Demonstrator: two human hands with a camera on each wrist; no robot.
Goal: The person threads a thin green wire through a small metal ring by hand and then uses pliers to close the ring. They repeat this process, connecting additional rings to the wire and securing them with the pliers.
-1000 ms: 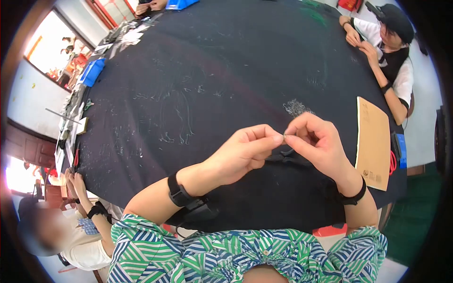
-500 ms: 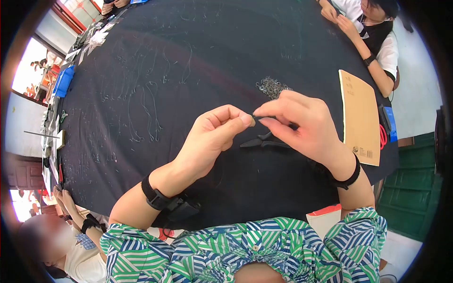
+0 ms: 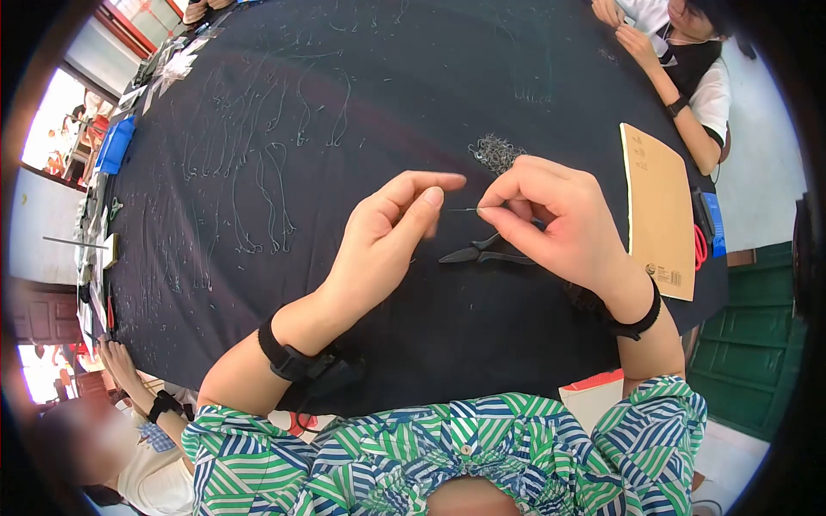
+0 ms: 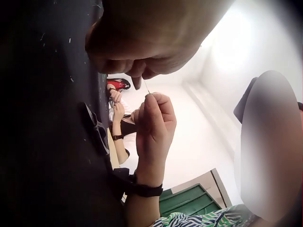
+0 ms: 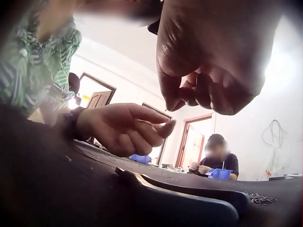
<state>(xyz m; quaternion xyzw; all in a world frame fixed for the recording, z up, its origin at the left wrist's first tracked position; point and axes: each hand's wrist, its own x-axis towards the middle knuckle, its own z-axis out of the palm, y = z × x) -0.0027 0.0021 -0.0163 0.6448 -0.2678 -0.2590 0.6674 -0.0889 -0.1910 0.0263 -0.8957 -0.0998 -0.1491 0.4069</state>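
Observation:
In the head view the right hand (image 3: 555, 219) pinches a thin, short strand (image 3: 463, 210) between thumb and forefinger; its free end points toward the left hand (image 3: 387, 232). That left hand is raised just beside it, forefinger extended and thumb apart from it, with nothing visible between them. The left wrist view shows the strand (image 4: 147, 87) rising from the right hand's (image 4: 155, 123) fingertips. Black-handled pliers (image 3: 482, 252) lie on the dark cloth under the right hand, also seen close in the right wrist view as curved handles (image 5: 189, 201). Beyond the right hand is a pile of small metal hooks (image 3: 496, 153).
A tan cardboard sheet (image 3: 658, 215) lies at the right, with red-handled scissors (image 3: 700, 247) and a blue item (image 3: 714, 225) beside it. Thin threads (image 3: 274, 198) are spread over the cloth at left. Blue bins (image 3: 115, 145) stand at the far left edge. Other people sit around the table.
The two hands, whose fingertips met earlier, are now apart. The left forefinger has straightened away from the strand, which stays in the right hand. The view has shifted, showing more of the pliers.

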